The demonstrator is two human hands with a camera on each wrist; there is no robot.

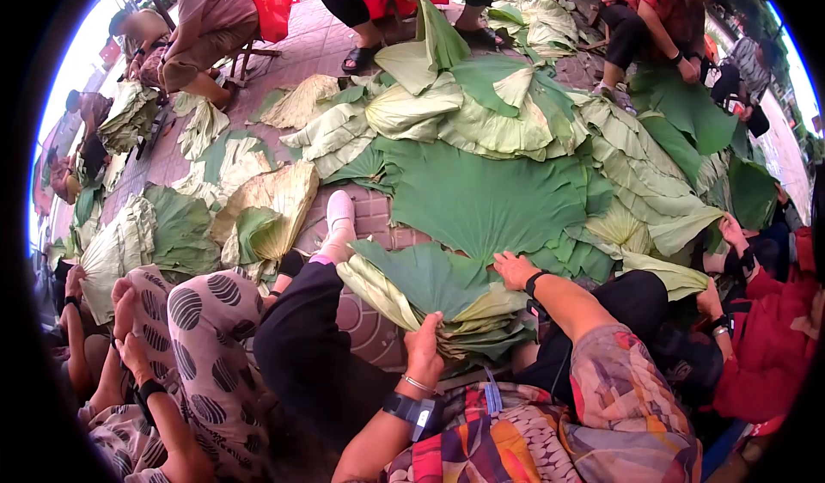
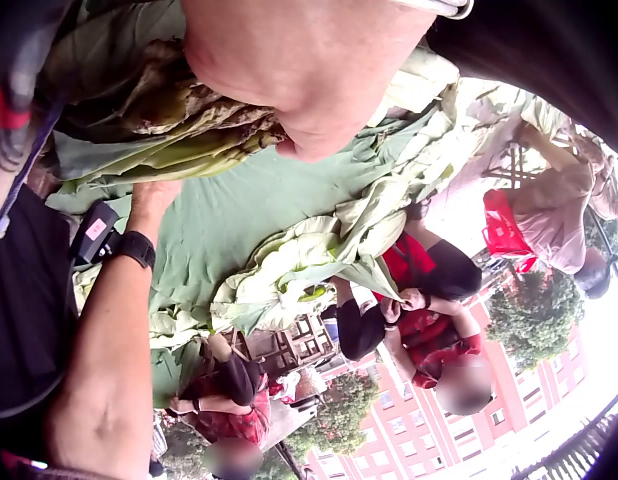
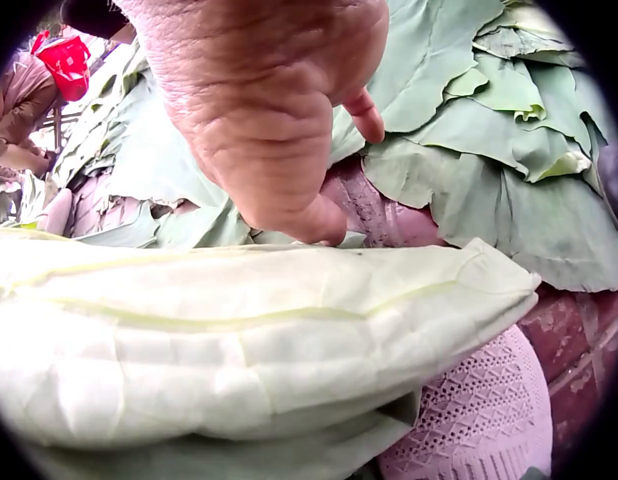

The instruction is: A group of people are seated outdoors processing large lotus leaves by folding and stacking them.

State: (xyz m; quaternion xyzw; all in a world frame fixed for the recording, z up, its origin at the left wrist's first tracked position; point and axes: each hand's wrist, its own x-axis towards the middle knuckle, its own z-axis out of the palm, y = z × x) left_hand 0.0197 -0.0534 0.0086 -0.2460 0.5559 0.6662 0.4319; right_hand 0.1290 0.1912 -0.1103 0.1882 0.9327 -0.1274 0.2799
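Observation:
A folded stack of large green leaves (image 1: 430, 277) lies across the lap in the head view. My left hand (image 1: 424, 354) grips its near edge, thumb on top; the left wrist view shows this hand (image 2: 299, 70) beside browned, crumpled leaf edges (image 2: 209, 125). My right hand (image 1: 516, 270) is at the stack's far right side, by a broad spread green leaf (image 1: 481, 191). In the right wrist view that hand (image 3: 279, 120) has its fingers pointing down behind a pale folded leaf (image 3: 219, 340); whether they pinch a leaf edge is hidden.
Heaps of pale and green leaves (image 1: 507, 113) cover the brick paving (image 1: 292, 62). People sit around them, one opposite holding a raised leaf (image 1: 438, 36), others at both sides. A red bag (image 1: 270, 2) is at the upper left. A light shoe (image 1: 340, 210) stands left of the stack.

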